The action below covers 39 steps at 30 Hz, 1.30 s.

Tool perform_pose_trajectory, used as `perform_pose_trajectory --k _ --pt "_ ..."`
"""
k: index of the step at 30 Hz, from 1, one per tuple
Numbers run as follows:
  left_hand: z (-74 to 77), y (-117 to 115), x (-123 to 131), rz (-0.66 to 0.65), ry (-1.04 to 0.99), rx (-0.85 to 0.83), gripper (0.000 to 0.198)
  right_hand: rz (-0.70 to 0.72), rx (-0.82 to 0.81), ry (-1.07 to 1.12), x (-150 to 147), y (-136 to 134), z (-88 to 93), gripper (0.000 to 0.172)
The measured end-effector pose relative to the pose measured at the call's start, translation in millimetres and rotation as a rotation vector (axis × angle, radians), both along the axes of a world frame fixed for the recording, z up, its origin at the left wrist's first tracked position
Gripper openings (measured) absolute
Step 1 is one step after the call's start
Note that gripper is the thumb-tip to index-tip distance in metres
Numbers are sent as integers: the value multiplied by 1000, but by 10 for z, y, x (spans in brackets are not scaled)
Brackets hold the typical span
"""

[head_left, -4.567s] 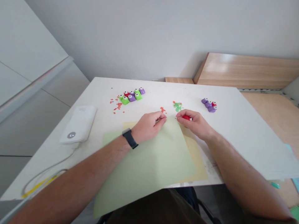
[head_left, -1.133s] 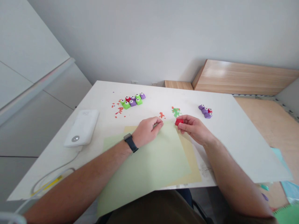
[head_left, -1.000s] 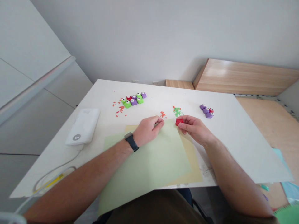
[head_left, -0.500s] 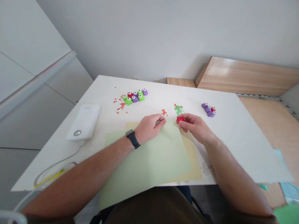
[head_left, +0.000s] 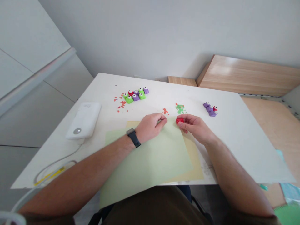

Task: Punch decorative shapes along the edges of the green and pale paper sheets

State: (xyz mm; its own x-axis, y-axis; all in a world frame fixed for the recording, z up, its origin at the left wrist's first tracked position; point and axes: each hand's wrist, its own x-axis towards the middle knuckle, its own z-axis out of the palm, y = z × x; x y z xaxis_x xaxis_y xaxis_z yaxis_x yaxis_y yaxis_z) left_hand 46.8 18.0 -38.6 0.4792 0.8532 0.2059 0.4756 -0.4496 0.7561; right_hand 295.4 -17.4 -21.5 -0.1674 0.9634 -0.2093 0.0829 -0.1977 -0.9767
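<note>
My right hand [head_left: 194,126] closes its thumb and fingers round a small red paper punch [head_left: 179,121], which sits at the upper right corner of a pale green paper sheet [head_left: 150,168]. Just left of it, my left hand [head_left: 152,124], with a dark watch at the wrist, pinches the sheet near its far edge; its fingertips hide the exact grip. Under the green sheet lies a yellowish sheet [head_left: 195,165]. Green paper bits [head_left: 180,108] and a few red paper bits [head_left: 165,111] are scattered just beyond my hands.
Several green, purple and red punches [head_left: 136,97] stand at the back left beside more red bits [head_left: 123,104]. Another group of purple and red punches [head_left: 210,109] is at the right. A white power bank [head_left: 85,120] with a cable lies left on the white table [head_left: 243,150].
The red punch and my right hand have shifted very slightly left along the sheet. My left hand keeps its place; the whole view has tilted a little.
</note>
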Motion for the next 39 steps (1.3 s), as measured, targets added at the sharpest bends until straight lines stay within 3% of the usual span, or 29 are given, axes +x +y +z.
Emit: perform_pose_trajectory --k 7,15,39 --pt "-7 -2 3 -15 -12 -1 20 -42 -38 19 -76 -5 36 45" --pt "3 -12 12 -21 -27 4 19 13 -57 -11 -85 -35 83 37" --pt "-1 -19 19 -22 -33 12 18 74 -18 -147 -51 -23 -9 39"
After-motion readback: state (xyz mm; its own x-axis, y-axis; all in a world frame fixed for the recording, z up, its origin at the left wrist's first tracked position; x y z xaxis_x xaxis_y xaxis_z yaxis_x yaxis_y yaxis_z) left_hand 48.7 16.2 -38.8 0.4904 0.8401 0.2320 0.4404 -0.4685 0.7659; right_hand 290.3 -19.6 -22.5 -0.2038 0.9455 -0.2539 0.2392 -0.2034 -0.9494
